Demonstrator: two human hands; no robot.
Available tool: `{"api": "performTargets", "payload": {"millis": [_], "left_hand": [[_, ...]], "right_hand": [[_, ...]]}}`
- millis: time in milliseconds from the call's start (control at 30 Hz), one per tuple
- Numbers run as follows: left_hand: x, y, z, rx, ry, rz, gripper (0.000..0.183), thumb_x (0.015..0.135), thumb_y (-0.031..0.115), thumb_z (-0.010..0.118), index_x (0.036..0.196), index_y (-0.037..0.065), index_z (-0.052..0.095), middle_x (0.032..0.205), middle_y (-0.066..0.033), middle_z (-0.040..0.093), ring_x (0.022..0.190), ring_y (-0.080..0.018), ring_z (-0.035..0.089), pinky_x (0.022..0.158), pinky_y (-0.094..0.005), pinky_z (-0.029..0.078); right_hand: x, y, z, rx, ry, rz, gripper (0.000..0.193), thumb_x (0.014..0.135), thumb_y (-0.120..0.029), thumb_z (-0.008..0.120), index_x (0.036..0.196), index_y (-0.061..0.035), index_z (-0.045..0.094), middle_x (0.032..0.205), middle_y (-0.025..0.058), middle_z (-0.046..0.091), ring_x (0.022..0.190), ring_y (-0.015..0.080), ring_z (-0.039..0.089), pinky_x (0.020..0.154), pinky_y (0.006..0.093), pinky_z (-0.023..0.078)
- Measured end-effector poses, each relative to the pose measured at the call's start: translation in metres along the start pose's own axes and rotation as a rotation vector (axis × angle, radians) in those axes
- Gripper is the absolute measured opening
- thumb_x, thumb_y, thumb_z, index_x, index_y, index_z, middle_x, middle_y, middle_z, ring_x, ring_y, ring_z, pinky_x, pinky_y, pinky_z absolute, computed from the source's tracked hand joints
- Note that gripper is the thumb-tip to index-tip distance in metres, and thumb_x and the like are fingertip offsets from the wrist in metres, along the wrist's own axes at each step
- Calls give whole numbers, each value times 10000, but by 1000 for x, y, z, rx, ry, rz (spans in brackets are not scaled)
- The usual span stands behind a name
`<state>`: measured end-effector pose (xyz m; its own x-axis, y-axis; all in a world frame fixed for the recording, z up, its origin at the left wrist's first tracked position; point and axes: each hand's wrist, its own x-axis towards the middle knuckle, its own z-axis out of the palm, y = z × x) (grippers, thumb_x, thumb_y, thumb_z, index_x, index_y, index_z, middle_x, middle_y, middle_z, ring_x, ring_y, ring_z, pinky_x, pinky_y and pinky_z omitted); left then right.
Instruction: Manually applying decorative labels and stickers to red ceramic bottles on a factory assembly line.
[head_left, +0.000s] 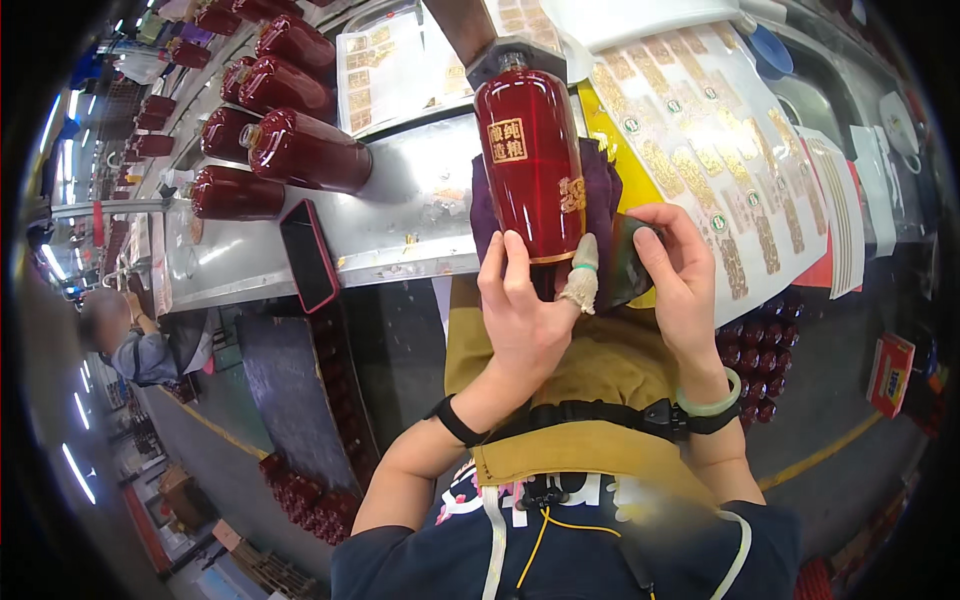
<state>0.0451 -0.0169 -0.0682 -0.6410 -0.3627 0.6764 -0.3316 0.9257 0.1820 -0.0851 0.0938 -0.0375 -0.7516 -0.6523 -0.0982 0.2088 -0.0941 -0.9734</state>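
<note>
A dark red glass bottle [532, 170] with gold decorations lies with its neck pointing away from me, over a purple cloth [487, 205]. Its neck end rests by a dark angular holder [462, 35]. My left hand [530, 325] grips the bottle's base, its fingers along the left side and the thumb, in a pale finger cot [582, 270], on the right. Just right of the base, my right hand [680, 275] has thumb and forefinger drawn together. Beside those fingertips is a dark, flat, glossy piece [628, 262]; whether they pinch it or something small is unclear.
Sheets of gold stickers [700, 150] lie at the right, over a yellow sheet [612, 130]. More red bottles [310, 150] stand on the metal bench [400, 235] at the left. A red-cased phone [310, 255] sits at its edge. Another person [150, 345] is far left.
</note>
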Motion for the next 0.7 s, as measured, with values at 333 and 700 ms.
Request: {"api": "performTargets", "payload": {"millis": [333,700], "left_hand": [[4,-17,-20,-348,-33,-161,664,725,-40,758,1373,67,658,1474,-137,539,1345,-372,507,1087,-456,468],[10,-41,-10,-561,36,-259,682,672,-9,861,1322,-27,656,1357,-171,629,1235,-366,607,989,-422,548]], "right_hand": [[-21,-2,34,-363,-10,-167,68,947,18,664,1014,10,653,928,71,624,841,162,568,748,304,452],[-12,11,35,-351,79,-208,57,942,20,669,995,21,648,893,69,567,848,168,545,776,295,428]]}}
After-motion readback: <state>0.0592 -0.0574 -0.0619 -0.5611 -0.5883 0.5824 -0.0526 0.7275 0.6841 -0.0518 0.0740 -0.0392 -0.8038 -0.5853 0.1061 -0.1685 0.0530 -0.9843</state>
